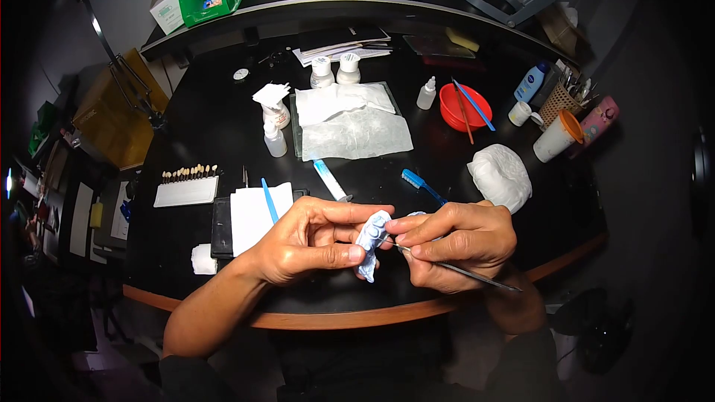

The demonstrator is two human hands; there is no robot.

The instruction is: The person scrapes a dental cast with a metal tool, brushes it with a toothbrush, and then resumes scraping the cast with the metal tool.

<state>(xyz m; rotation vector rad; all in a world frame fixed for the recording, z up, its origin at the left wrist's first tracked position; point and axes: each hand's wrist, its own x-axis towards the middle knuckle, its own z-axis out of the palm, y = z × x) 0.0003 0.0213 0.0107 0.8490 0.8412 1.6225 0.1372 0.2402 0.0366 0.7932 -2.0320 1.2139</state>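
My left hand point(309, 242) grips a pale blue dental cast point(370, 242) between thumb and fingers, over the front part of the table. In my right hand point(462, 244) is a thin metal dental instrument point(477, 275), held like a pen. Its tip meets the tooth side of the cast, and its handle slants down to the right. The fingertips of my right hand are close against the cast's edge. Behind my right fingers a small pale blue piece point(417, 214) is mostly hidden. Just beyond the hands lie a syringe point(330, 180) and a blue toothbrush point(423, 185).
A tooth shade guide point(186, 191) and white paper on a black block point(223, 227) lie left. Tissue covers a pad point(357, 138) at centre, with bottles point(274, 140) beside it. Rightward are a red bowl point(450, 110) with brushes, a white wad point(500, 179) and a tool basket point(558, 104).
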